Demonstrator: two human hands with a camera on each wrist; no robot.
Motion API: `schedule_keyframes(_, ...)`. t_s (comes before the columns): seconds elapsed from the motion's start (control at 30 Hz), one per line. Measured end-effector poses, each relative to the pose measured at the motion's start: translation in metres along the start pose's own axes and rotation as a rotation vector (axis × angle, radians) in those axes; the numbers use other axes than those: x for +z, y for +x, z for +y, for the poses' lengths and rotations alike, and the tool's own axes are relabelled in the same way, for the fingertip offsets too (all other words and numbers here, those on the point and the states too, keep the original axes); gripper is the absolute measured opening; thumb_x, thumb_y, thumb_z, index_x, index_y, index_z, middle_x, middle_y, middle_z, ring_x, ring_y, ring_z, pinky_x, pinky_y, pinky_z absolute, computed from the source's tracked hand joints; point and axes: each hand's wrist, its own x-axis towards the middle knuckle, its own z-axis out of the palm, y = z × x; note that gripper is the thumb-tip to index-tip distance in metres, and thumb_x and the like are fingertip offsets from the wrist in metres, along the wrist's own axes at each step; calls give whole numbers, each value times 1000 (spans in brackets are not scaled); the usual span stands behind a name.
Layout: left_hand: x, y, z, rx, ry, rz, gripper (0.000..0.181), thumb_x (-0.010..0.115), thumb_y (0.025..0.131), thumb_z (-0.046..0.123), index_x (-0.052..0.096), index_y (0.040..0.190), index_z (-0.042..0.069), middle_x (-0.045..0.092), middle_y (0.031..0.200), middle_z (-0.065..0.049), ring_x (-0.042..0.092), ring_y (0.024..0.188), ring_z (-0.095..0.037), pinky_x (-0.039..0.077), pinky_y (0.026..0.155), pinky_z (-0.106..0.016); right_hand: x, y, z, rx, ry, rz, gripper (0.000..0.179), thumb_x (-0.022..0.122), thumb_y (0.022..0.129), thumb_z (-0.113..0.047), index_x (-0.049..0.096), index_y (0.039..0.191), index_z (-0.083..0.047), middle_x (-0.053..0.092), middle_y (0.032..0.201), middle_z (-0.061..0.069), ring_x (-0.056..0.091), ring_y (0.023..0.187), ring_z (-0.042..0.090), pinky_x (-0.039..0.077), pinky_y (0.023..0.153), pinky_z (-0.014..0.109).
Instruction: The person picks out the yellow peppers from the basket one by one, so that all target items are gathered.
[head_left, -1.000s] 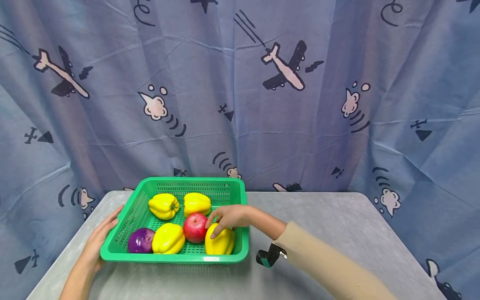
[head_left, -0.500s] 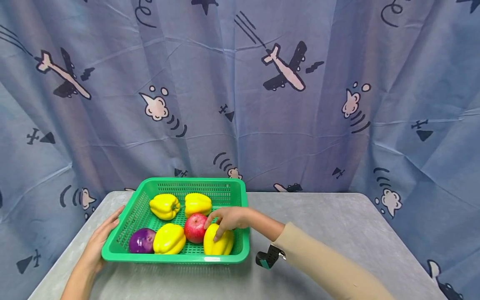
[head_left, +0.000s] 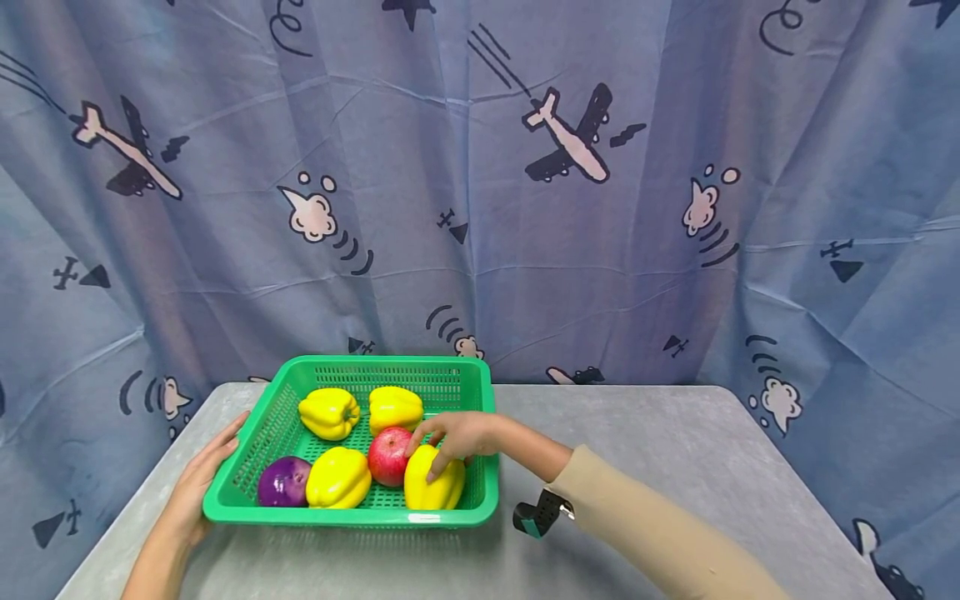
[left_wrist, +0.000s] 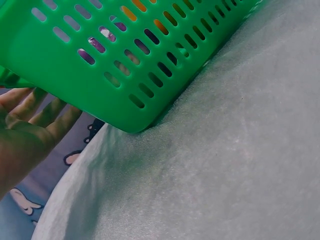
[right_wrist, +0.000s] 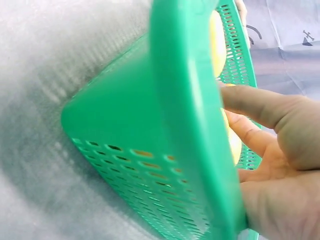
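In the head view a green plastic basket (head_left: 352, 517) stands on the table with produce in it. At its front right corner my right hand (head_left: 457, 437) reaches over the rim and holds a yellow bell pepper (head_left: 435, 483), thumb on the near side and fingers beyond. In the right wrist view the basket wall hides much of that grip. A red apple (head_left: 390, 457) lies just left of this pepper. Along the basket's left side my left hand (head_left: 197, 483) rests with extended fingers against the outer wall; the left wrist view shows these fingers (left_wrist: 45, 112) below the rim.
Another yellow bell pepper (head_left: 339, 477) lies beside a round purple fruit or vegetable (head_left: 283, 482) at the front left. Two more yellow peppers, a left one (head_left: 328, 413) and a right one (head_left: 395, 408), lie behind. A patterned blue curtain (head_left: 480, 208) hangs behind the grey table (head_left: 637, 467).
The yellow bell pepper under my right hand has shifted slightly left, nearer the apple. My left hand and the basket have stayed almost where they were.
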Motion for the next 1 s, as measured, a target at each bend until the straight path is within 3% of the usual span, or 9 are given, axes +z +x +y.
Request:
schedule_keyframes(0.43,0,0,0,0,-9,-1,53,29,117,11,65,143,40,69,131,19,72,104,-7,63,83,-24,-6,-8,-3,-52,43,-12,40,79,93,-3,73,130,-16,52,151,14,47,139,33,56,103,60)
schedule_keyframes(0.7,0,1,1,6,-13,-11,54,29,116,10,65,143,40,69,131,18,71,105,-6,63,83,-24,-5,-10,-3,-103,76,22,39,78,92,-3,73,129,-14,51,151,15,46,137,33,58,97,51)
schedule_keyframes(1.0,0,0,1,1,-26,-24,53,29,117,11,65,143,40,69,131,17,72,104,-7,64,83,-25,-7,-16,-1,-144,104,79,53,79,91,-5,64,142,-12,50,154,15,46,140,34,60,93,43)
